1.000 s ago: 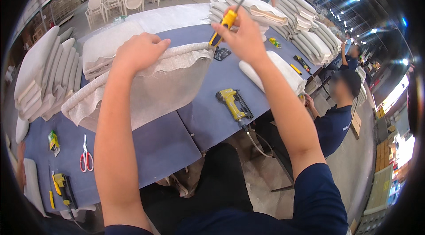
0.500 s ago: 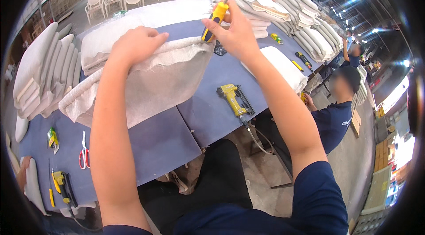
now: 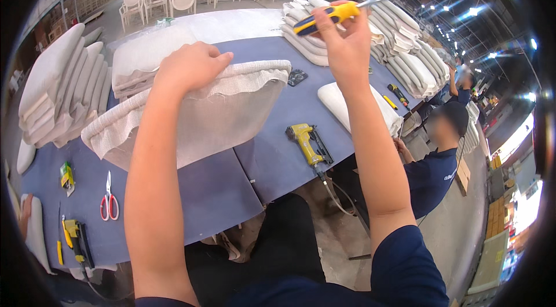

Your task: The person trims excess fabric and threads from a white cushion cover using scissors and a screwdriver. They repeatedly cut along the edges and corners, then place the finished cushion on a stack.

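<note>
A fabric-covered seat cushion (image 3: 223, 113) stands tilted on the blue-grey table (image 3: 211, 191), its pale underside facing me and a frayed, folded fabric edge along the top. My left hand (image 3: 194, 67) grips that top edge; the fingertips are hidden behind it. Raised above the table, well apart from the cushion, my right hand (image 3: 349, 46) is closed around a screwdriver (image 3: 343, 13) with a yellow and dark blue handle. Its metal shaft points right and is smeared by motion. A yellow staple gun (image 3: 307, 142) with a hose lies right of the cushion.
Cushion stacks stand at the left (image 3: 61, 87) and far right (image 3: 405, 58). Another white cushion (image 3: 341, 104) lies right. Red-handled scissors (image 3: 109, 203), a small green-yellow box (image 3: 66, 179) and a second staple gun (image 3: 77, 240) lie left. A co-worker (image 3: 437, 162) sits at the right.
My right hand has lifted the screwdriver away from the cushion's right corner, up and to the right, and its shaft has swung rightward. The left hand still holds the cushion.
</note>
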`<action>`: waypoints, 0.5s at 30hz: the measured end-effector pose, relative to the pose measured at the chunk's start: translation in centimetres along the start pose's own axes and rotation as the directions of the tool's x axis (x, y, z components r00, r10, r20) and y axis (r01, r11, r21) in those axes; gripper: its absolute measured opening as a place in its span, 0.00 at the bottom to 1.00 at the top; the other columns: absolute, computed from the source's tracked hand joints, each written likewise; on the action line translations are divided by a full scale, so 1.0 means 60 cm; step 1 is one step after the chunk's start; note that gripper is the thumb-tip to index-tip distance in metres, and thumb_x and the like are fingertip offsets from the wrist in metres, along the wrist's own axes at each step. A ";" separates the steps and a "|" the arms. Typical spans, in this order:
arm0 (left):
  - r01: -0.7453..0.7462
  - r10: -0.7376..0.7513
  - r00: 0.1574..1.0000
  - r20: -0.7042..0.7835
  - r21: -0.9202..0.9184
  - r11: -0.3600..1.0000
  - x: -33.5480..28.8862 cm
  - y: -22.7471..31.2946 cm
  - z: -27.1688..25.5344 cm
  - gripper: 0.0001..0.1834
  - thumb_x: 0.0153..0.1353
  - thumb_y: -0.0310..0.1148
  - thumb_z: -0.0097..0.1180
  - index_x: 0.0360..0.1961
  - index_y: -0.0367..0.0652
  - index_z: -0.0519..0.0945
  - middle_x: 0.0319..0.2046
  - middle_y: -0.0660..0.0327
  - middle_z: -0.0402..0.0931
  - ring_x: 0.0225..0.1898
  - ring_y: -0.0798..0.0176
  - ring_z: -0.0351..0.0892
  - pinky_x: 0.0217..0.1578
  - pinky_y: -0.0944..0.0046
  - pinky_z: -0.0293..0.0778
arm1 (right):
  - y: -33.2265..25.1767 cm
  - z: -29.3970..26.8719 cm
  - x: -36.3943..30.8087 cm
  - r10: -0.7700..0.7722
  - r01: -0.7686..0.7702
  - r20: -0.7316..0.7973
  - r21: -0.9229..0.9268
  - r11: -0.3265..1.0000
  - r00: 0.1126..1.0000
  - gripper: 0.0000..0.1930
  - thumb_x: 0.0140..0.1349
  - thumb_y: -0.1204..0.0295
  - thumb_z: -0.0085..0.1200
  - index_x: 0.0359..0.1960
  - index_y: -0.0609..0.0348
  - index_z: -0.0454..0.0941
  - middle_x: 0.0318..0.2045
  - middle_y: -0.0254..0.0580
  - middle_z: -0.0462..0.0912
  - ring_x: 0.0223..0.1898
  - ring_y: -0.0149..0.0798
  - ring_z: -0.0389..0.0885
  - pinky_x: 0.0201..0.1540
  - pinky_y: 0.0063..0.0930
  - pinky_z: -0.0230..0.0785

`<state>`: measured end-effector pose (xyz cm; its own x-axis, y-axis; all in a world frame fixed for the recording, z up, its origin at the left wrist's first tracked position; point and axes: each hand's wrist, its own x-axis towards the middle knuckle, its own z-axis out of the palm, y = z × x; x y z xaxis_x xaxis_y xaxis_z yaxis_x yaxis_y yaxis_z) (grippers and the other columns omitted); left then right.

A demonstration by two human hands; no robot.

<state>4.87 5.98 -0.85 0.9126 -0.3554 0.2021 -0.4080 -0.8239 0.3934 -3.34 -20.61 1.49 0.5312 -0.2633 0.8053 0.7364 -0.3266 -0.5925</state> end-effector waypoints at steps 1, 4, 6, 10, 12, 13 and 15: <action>0.014 -0.014 1.000 0.013 -0.020 1.000 0.000 -0.001 -0.003 0.31 0.71 0.62 0.55 0.56 0.49 0.93 0.51 0.51 0.92 0.56 0.44 0.90 0.61 0.48 0.80 | 0.007 0.002 -0.006 0.011 0.001 0.068 -0.178 0.984 0.998 0.24 0.70 0.63 0.73 0.56 0.65 0.75 0.48 0.50 0.89 0.48 0.40 0.92 0.52 0.36 0.87; 0.005 -0.004 1.000 0.017 -0.018 1.000 0.003 -0.002 0.002 0.32 0.70 0.63 0.56 0.56 0.49 0.93 0.51 0.51 0.92 0.57 0.44 0.90 0.61 0.49 0.80 | 0.070 0.025 -0.047 0.028 0.048 0.246 -0.300 0.953 0.969 0.24 0.70 0.65 0.73 0.58 0.65 0.76 0.48 0.50 0.89 0.49 0.42 0.92 0.51 0.38 0.87; -0.022 0.022 1.000 -0.005 0.005 1.000 0.006 0.003 0.000 0.33 0.70 0.63 0.56 0.56 0.48 0.93 0.52 0.51 0.92 0.57 0.44 0.89 0.61 0.49 0.80 | 0.063 -0.004 -0.028 0.115 -0.043 0.159 -0.398 0.916 0.980 0.24 0.70 0.64 0.73 0.57 0.65 0.76 0.48 0.49 0.89 0.47 0.41 0.92 0.48 0.36 0.87; 0.010 -0.010 1.000 -0.006 -0.008 1.000 -0.007 0.000 -0.005 0.33 0.70 0.63 0.57 0.56 0.47 0.93 0.53 0.51 0.91 0.58 0.44 0.89 0.62 0.49 0.80 | 0.033 -0.034 0.000 0.190 -0.193 -0.100 -0.029 0.981 0.977 0.24 0.71 0.64 0.73 0.56 0.65 0.74 0.44 0.47 0.88 0.40 0.37 0.92 0.37 0.28 0.86; 0.017 -0.017 1.000 0.006 -0.016 1.000 -0.009 -0.002 -0.006 0.33 0.70 0.63 0.57 0.56 0.47 0.93 0.54 0.51 0.91 0.58 0.44 0.89 0.62 0.48 0.79 | 0.065 -0.050 0.002 0.222 -0.204 -0.237 0.096 0.974 0.946 0.21 0.74 0.62 0.70 0.57 0.58 0.73 0.45 0.43 0.89 0.40 0.35 0.92 0.40 0.26 0.85; 0.008 -0.008 1.000 0.006 -0.017 1.000 -0.007 0.000 0.001 0.33 0.70 0.63 0.57 0.56 0.47 0.93 0.54 0.51 0.91 0.58 0.44 0.89 0.62 0.48 0.79 | 0.096 -0.059 -0.014 0.293 -0.299 -0.157 -0.012 0.954 0.943 0.22 0.75 0.62 0.70 0.57 0.59 0.72 0.45 0.44 0.89 0.40 0.35 0.92 0.39 0.28 0.86; -0.006 0.006 1.000 -0.011 -0.013 1.000 -0.004 0.001 0.003 0.32 0.70 0.62 0.56 0.56 0.47 0.93 0.54 0.51 0.91 0.58 0.44 0.89 0.62 0.48 0.79 | 0.135 -0.055 -0.039 0.446 -0.439 -0.025 -0.230 0.869 0.895 0.22 0.75 0.62 0.69 0.57 0.61 0.71 0.44 0.44 0.87 0.39 0.36 0.92 0.36 0.31 0.88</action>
<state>4.65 5.95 -1.02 0.9098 -0.3554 0.2145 -0.4139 -0.8160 0.4035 -0.02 -25.62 -5.26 0.7931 -0.4037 0.4560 0.3102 -0.3766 -0.8729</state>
